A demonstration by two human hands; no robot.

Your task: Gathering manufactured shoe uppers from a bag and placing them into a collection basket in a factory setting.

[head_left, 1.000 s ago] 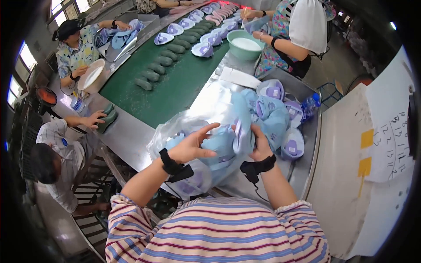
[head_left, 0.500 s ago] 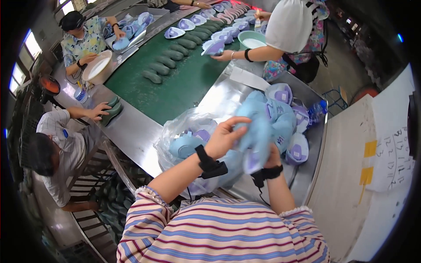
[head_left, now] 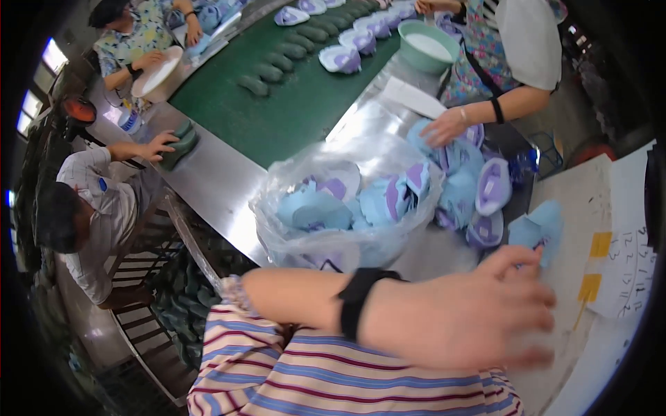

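Note:
My left hand (head_left: pixel 465 315) reaches across to the right in front of me, blurred, its fingers spread, a black strap (head_left: pixel 357 298) round the wrist. Just beyond it, a light blue fabric shoe upper (head_left: pixel 538 225) is held up over the right edge of the bench. A fingertip touches its lower edge; I cannot tell whose. My right hand is mostly or wholly hidden behind the left. A clear plastic bag (head_left: pixel 277 243) on the bench holds several blue uppers (head_left: pixel 316 208) with purple parts. Right of the bag lies a pile of blue and purple uppers (head_left: pixel 458 191).
A co-worker's hand (head_left: pixel 444 128) rests at the pile, near a green basin (head_left: pixel 427 52). On the green conveyor belt (head_left: pixel 277 118) are rows of dark shoe lasts (head_left: pixel 295 50) and purple uppers (head_left: pixel 340 59). Two other people work at the left, one gripping dark lasts (head_left: pixel 182 145). Boards with papers (head_left: pixel 621 256) stand right.
My left hand has swung right, away from the pile. A blue upper is now at the far right. The co-worker's hand has come to the pile. The plastic bag is fully exposed.

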